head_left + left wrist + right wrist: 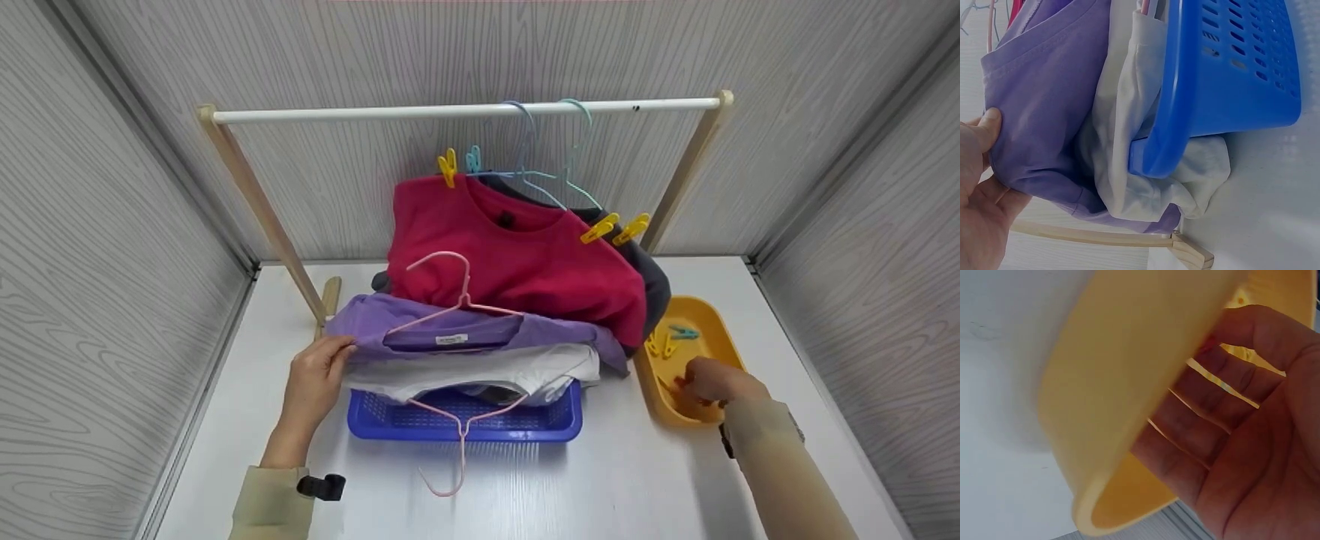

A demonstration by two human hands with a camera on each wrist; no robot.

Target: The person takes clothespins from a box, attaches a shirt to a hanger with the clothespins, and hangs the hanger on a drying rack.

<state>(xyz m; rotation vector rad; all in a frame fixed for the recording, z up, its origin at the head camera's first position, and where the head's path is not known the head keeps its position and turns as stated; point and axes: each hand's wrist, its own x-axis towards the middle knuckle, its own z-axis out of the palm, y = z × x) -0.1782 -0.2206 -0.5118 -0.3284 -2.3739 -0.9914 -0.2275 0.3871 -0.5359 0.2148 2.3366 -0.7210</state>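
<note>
My left hand (315, 379) pinches the shoulder edge of a purple shirt (360, 315), thumb on one side and fingers on the other. A pink hanger (465, 300) sits in the shirt's neck, its hook upright in front of the red shirt. In the left wrist view the purple cloth (1050, 95) spreads from the thumb and fingers. My right hand (724, 382) reaches down into a yellow tray (720, 330) of clothespins. In the right wrist view the thumb and fingers curve inside the tray wall (1123, 365), a speck of red at the thumb tip; I cannot tell whether they grip anything.
Behind, a red shirt (517, 262) and a dark shirt (656, 277) hang from a white rail (360, 114), with yellow clothespins (600, 228) on their shoulders. A white garment (465, 371) on another pink hanger (461, 442) drapes over a blue basket (465, 433).
</note>
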